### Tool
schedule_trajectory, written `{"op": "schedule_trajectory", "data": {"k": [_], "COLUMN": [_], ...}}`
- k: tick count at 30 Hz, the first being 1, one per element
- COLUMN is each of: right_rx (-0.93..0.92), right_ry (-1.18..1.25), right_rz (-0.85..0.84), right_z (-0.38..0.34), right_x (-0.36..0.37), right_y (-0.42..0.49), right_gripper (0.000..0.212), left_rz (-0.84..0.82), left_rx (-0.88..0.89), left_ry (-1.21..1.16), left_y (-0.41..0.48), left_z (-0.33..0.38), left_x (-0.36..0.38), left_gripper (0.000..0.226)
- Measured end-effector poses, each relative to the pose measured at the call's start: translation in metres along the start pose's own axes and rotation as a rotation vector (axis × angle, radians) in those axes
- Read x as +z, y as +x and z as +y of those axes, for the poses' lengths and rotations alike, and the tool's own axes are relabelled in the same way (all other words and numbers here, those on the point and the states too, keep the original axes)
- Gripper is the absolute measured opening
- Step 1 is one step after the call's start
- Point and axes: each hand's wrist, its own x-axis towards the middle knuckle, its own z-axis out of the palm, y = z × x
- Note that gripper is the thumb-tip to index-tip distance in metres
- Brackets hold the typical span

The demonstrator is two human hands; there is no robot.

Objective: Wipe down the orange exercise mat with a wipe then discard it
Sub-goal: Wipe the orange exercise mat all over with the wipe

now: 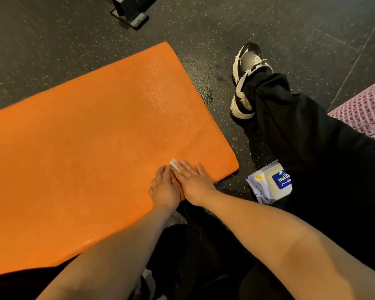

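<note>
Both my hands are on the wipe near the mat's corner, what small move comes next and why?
Probably slide the wipe leftward along the mat. The left hand and right hand press it flat near the right corner; the far end shines as if wet, while the stretch to the left looks dull.

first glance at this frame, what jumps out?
The orange mat fills the left and centre of the floor. Near its right end, the left hand and right hand rest flat over a small white wipe. A wipes pack lies just off that end.
</note>
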Motion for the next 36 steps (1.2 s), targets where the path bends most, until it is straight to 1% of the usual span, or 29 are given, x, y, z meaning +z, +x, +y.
{"op": "schedule_trajectory", "data": {"k": [1, 2, 3, 4, 6, 7, 8, 10, 13, 14, 16, 17, 18, 19, 21, 22, 23, 24, 25, 28, 29, 31, 32, 33, 35, 36], "right_rx": [-0.032, -0.017, 0.049, 0.161, 0.394, 0.443, 0.437, 0.317, 0.055, -0.009, -0.089, -0.081, -0.025, 0.07, 0.265, 0.321, 0.338, 0.314, 0.245, -0.077, -0.159, -0.248, -0.249, -0.209, -0.003, 0.115], "right_ry": [-0.045, -0.081, -0.095, -0.063, 0.053, 0.091, 0.113, 0.116, -0.014, -0.056, -0.118, -0.123, -0.096, -0.044, 0.084, 0.143, 0.185, 0.199, 0.184, 0.057, 0.012, -0.068, -0.095, -0.098, -0.055, -0.033], "right_rz": [-0.006, 0.006, 0.029, 0.066, 0.137, 0.15, 0.155, 0.129, 0.016, -0.012, -0.013, 0.0, 0.025, 0.065, 0.139, 0.15, 0.146, 0.13, 0.1, -0.05, -0.085, -0.089, -0.065, -0.032, 0.051, 0.089], "right_z": [0.005, 0.011, 0.018, 0.025, 0.032, 0.028, 0.021, -0.002, -0.031, -0.032, -0.024, -0.017, -0.012, -0.009, -0.015, -0.023, -0.033, -0.043, -0.054, -0.074, -0.075, -0.065, -0.056, -0.046, -0.026, -0.02], "right_x": [0.0, -0.002, -0.005, -0.008, -0.014, -0.016, -0.015, -0.008, 0.001, 0.001, -0.003, -0.006, -0.01, -0.013, -0.021, -0.023, -0.025, -0.024, -0.022, -0.011, -0.007, -0.006, -0.009, -0.012, -0.017, -0.018], "right_y": [0.002, 0.004, 0.006, 0.008, 0.016, 0.021, 0.025, 0.03, 0.031, 0.032, 0.036, 0.038, 0.043, 0.049, 0.067, 0.077, 0.086, 0.091, 0.095, 0.09, 0.087, 0.082, 0.079, 0.075, 0.066, 0.062], "right_gripper": [0.082, 0.087, 0.09, 0.09, 0.083, 0.079, 0.076, 0.075, 0.071, 0.069, 0.07, 0.073, 0.075, 0.077, 0.073, 0.07, 0.068, 0.068, 0.067, 0.064, 0.063, 0.065, 0.067, 0.071, 0.079, 0.079], "left_rz": [0.02, 0.024, 0.015, 0.0, -0.022, -0.023, -0.016, 0.017, 0.074, 0.084, 0.068, 0.049, 0.034, 0.03, 0.063, 0.085, 0.109, 0.132, 0.15, 0.164, 0.161, 0.132, 0.107, 0.082, 0.036, 0.014], "left_rx": [-0.013, -0.016, -0.012, -0.002, 0.024, 0.034, 0.037, 0.032, -0.021, -0.048, -0.097, -0.11, -0.118, -0.123, -0.116, -0.103, -0.082, -0.057, -0.038, -0.063, -0.061, -0.02, 0.003, 0.022, 0.028, 0.019], "left_ry": [-0.01, 0.002, 0.025, 0.049, 0.092, 0.112, 0.13, 0.141, 0.111, 0.119, 0.151, 0.163, 0.174, 0.176, 0.14, 0.108, 0.066, 0.017, -0.04, -0.207, -0.226, -0.203, -0.17, -0.126, -0.046, -0.02], "left_y": [0.001, 0.002, 0.003, 0.003, 0.004, 0.005, 0.006, 0.009, 0.014, 0.016, 0.017, 0.018, 0.019, 0.019, 0.019, 0.02, 0.02, 0.02, 0.021, 0.019, 0.017, 0.013, 0.012, 0.012, 0.012, 0.012], "left_z": [-0.001, -0.003, -0.006, -0.008, -0.011, -0.013, -0.013, -0.017, -0.029, -0.033, -0.039, -0.04, -0.039, -0.039, -0.04, -0.042, -0.045, -0.049, -0.053, -0.061, -0.064, -0.07, -0.071, -0.072, -0.071, -0.069], "left_x": [-0.001, -0.002, -0.004, -0.006, -0.008, -0.009, -0.011, -0.015, -0.022, -0.024, -0.027, -0.028, -0.028, -0.027, -0.028, -0.029, -0.03, -0.03, -0.032, -0.034, -0.033, -0.031, -0.03, -0.029, -0.029, -0.029], "left_gripper": [0.058, 0.058, 0.059, 0.058, 0.058, 0.058, 0.057, 0.055, 0.055, 0.057, 0.063, 0.065, 0.065, 0.064, 0.06, 0.059, 0.058, 0.058, 0.058, 0.058, 0.059, 0.057, 0.056, 0.056, 0.056, 0.057]}}
